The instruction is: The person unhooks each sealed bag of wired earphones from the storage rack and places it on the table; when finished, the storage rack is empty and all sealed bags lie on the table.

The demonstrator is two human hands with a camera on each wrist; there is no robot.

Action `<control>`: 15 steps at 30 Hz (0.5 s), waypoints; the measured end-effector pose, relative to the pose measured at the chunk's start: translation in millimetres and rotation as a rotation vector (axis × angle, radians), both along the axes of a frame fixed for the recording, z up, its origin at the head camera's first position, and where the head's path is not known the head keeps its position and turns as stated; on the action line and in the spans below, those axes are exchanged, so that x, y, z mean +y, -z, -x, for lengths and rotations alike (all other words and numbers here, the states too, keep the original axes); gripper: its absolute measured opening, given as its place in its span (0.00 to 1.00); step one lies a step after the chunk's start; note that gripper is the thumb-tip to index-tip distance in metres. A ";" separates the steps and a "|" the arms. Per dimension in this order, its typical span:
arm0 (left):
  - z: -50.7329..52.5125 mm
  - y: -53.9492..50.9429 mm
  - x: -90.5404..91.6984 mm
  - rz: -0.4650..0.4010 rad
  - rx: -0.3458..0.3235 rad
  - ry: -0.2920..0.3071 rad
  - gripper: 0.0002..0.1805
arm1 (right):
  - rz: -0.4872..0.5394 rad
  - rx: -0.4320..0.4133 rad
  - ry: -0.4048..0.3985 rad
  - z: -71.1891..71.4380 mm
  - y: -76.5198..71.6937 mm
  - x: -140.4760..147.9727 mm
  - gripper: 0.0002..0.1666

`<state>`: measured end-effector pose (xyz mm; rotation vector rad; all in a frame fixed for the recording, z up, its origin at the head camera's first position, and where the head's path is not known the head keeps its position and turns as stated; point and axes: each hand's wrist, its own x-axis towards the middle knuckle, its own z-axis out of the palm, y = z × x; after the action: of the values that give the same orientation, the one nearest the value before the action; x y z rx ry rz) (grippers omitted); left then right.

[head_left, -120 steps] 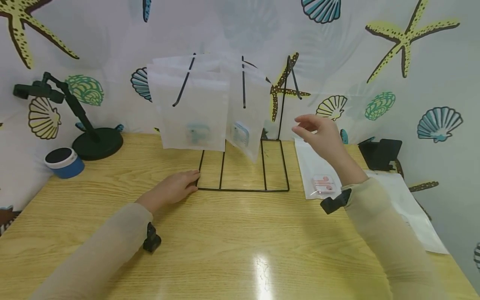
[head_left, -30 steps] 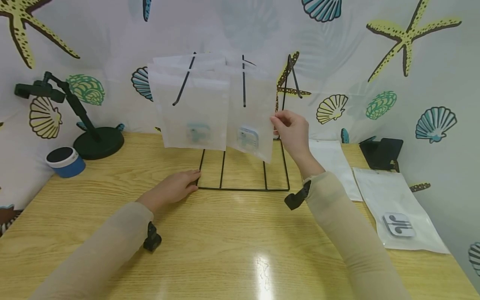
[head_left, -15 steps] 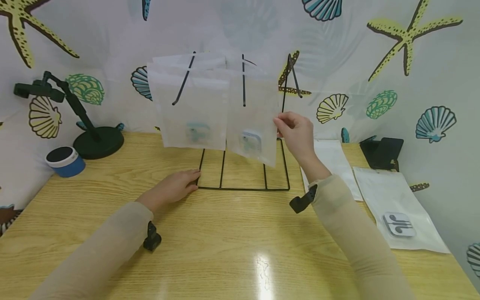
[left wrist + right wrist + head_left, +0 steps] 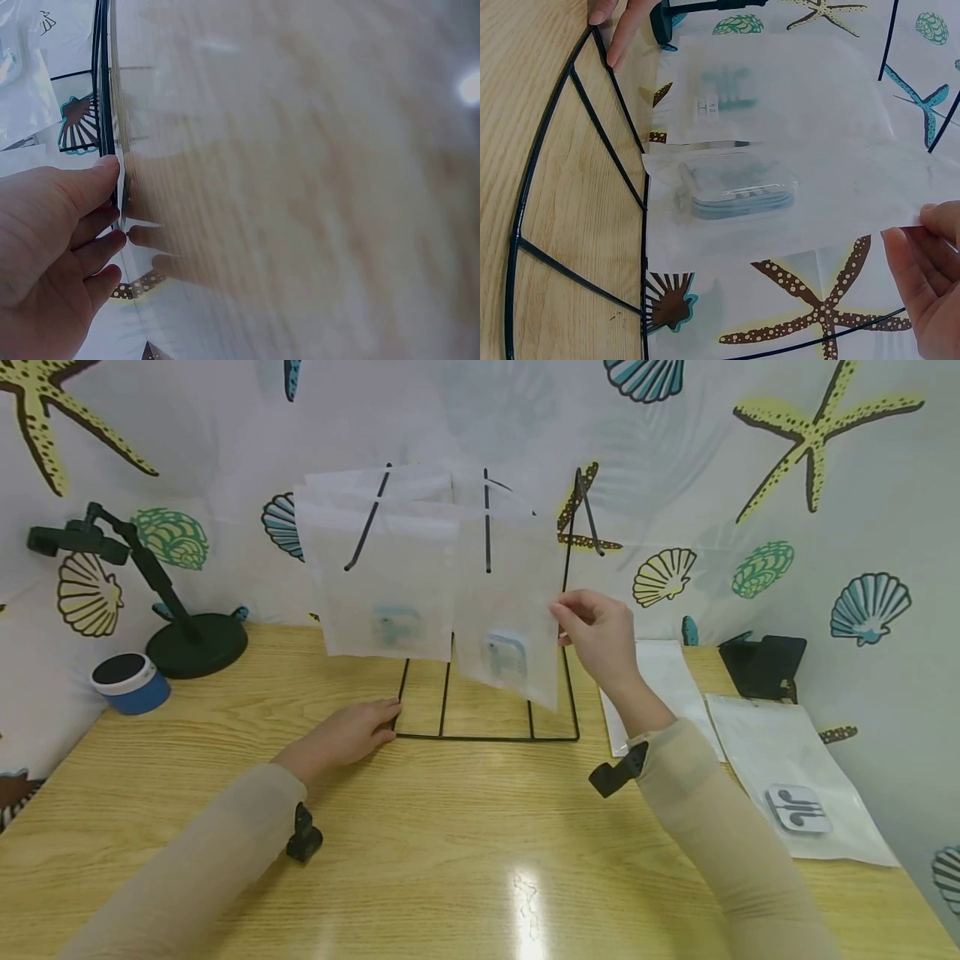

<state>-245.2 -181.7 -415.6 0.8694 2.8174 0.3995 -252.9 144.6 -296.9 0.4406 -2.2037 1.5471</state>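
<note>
At the far left of the wooden table, a blue-and-white jar with a dark top sits near the round base of a dark jointed stand. To their right, the left hand holds the near left corner of a black wire rack, its thumb and fingers bent around the bars. Above the rack's base, white pouches hang in layers from the left hook; something blue-green shows through the front one, though the cloudy film blurs its shape. Just beside them, a translucent pouch hangs on the middle hook, its bottom edge slanting down to the right, with a pale blue boxed item in its lower part. The right hand pinches this pouch's right edge between thumb and fingertips. Farther right is the right hook, and beyond the right forearm a flat white pouch lies on the table. Past that, a black holder stands at the far side, and nearer lies another white pouch bearing a square earphone case at its near end.
</note>
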 end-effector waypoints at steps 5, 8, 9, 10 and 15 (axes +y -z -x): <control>-0.4 -0.5 -0.2 -0.005 0.006 0.007 0.28 | -0.016 -0.006 -0.011 -20.4 -13.2 -3.7 0.09; -1.2 -1.3 -0.6 -0.011 0.013 0.015 0.28 | -0.026 0.002 -0.012 -31.6 -20.7 -5.1 0.08; -1.6 -1.6 -0.8 -0.013 0.016 0.019 0.28 | -0.026 0.004 -0.015 -31.7 -20.3 -4.4 0.08; -2.0 -1.8 -1.0 -0.016 0.019 0.023 0.28 | -0.023 0.007 -0.019 -31.1 -19.3 -3.4 0.08; -3.7 -3.5 -1.1 -0.030 0.020 0.029 0.27 | -0.009 0.016 -0.036 -22.3 -8.3 4.4 0.08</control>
<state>-241.6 -182.8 -412.1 0.9243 2.8198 0.4323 -230.6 149.0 -288.6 0.4959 -2.2027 1.5472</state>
